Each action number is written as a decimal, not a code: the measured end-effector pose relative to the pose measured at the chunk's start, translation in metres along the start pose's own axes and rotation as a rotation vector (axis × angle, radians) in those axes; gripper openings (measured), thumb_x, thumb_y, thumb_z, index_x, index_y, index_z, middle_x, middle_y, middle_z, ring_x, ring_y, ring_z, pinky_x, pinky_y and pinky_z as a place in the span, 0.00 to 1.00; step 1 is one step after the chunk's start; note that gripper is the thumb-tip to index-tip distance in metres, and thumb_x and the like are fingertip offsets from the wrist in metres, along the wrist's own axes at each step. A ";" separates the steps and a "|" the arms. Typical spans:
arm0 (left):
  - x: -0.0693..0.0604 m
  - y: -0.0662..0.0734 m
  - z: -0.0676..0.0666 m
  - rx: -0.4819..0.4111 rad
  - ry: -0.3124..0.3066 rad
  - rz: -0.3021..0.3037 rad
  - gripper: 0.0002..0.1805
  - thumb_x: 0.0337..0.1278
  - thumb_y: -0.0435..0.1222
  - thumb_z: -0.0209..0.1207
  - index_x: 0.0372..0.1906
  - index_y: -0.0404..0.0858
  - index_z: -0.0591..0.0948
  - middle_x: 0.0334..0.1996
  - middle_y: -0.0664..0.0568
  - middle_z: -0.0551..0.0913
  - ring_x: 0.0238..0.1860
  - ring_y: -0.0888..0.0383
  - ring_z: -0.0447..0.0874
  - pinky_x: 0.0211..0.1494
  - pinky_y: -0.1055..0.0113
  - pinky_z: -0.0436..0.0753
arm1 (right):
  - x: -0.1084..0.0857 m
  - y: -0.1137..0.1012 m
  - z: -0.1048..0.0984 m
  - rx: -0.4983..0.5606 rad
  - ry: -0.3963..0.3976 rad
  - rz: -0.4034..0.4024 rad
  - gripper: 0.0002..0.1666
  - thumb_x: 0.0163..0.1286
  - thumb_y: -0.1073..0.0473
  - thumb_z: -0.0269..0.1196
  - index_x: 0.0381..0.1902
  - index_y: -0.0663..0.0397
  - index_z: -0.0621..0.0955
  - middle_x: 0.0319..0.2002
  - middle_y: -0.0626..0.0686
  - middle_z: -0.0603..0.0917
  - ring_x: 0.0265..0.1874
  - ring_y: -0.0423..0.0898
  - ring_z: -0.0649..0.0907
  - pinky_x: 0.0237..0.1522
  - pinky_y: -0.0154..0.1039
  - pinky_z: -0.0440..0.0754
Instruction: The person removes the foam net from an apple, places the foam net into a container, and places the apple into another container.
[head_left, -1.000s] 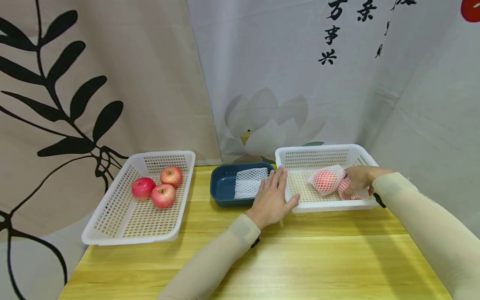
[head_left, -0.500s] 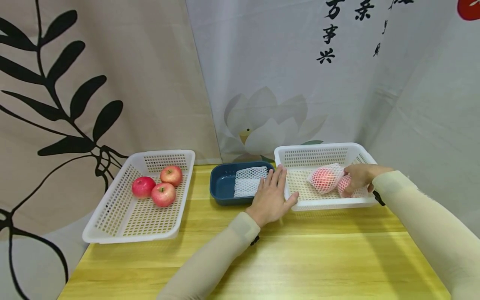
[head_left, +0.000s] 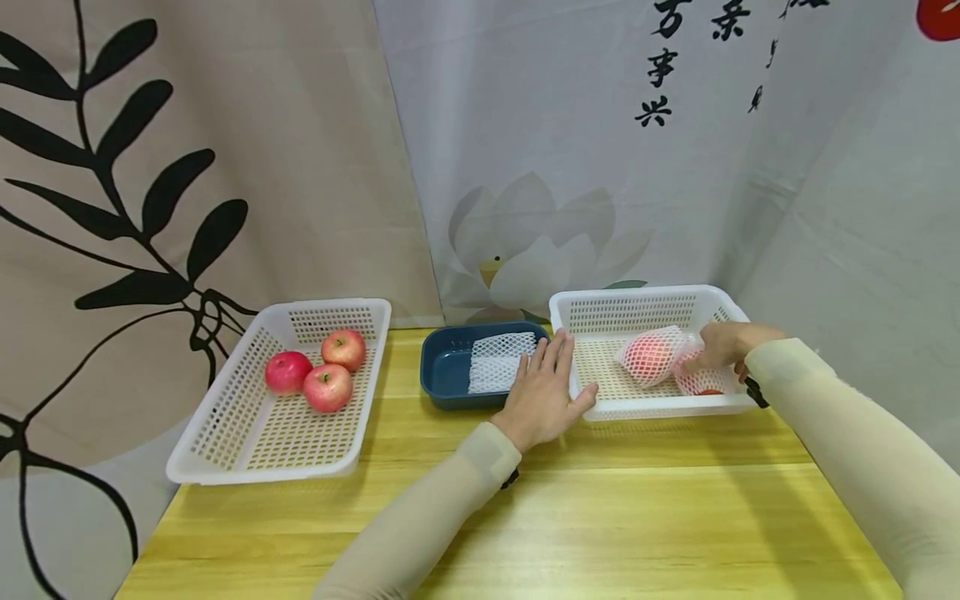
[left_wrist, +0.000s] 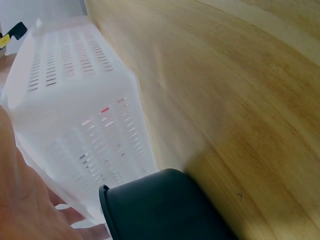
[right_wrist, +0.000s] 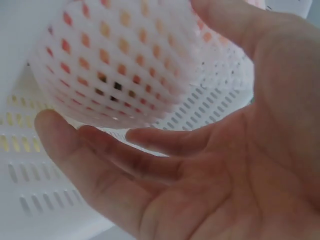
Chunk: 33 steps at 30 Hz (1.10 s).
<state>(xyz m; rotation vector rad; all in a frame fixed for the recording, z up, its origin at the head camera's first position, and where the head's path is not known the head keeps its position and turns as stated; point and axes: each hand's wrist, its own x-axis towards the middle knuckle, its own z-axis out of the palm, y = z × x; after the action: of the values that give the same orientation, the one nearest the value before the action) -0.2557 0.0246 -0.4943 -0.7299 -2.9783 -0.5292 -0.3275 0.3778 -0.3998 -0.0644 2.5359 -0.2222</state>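
The right hand (head_left: 726,345) has loosened around a foam-netted apple (head_left: 696,384), apparently now placed in the white basket (head_left: 637,410); the left hand (head_left: 542,400) lies outstretched.

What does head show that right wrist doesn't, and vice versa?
Head only: the left basket with three bare apples, the blue tray with a white net sleeve, and the left hand.

Right wrist only: the palm side of the right hand, and a dark spot seen through the mesh on the nearest netted apple.

Both: the right hand, that netted apple and the right basket.
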 end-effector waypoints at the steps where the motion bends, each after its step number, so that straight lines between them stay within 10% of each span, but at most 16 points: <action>1: 0.000 0.000 0.000 -0.001 0.000 -0.001 0.52 0.92 0.71 0.35 0.99 0.46 0.39 1.00 0.50 0.38 0.99 0.38 0.45 0.99 0.33 0.56 | 0.000 0.000 0.001 -0.002 -0.008 0.004 0.62 0.76 0.24 0.74 0.70 0.80 0.71 0.49 0.68 0.84 0.41 0.58 0.87 0.38 0.44 0.92; 14: -0.001 0.002 -0.002 -0.015 -0.003 -0.005 0.50 0.92 0.69 0.37 0.99 0.45 0.41 1.00 0.50 0.38 0.99 0.38 0.46 0.99 0.33 0.54 | 0.012 -0.001 0.010 0.078 -0.037 0.012 0.54 0.68 0.35 0.84 0.67 0.74 0.76 0.49 0.65 0.85 0.45 0.59 0.88 0.44 0.50 0.96; 33: -0.001 0.002 -0.001 -0.001 0.001 -0.020 0.51 0.92 0.69 0.38 0.99 0.44 0.44 1.00 0.51 0.39 0.99 0.38 0.45 0.99 0.33 0.53 | 0.001 -0.002 0.004 0.001 0.131 -0.070 0.50 0.74 0.41 0.79 0.65 0.82 0.73 0.55 0.79 0.85 0.50 0.71 0.88 0.43 0.61 0.96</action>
<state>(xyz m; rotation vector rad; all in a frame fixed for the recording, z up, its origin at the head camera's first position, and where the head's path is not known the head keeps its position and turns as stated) -0.2543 0.0253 -0.4926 -0.7007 -2.9881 -0.5324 -0.3258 0.3747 -0.4035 -0.1424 2.6668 -0.2634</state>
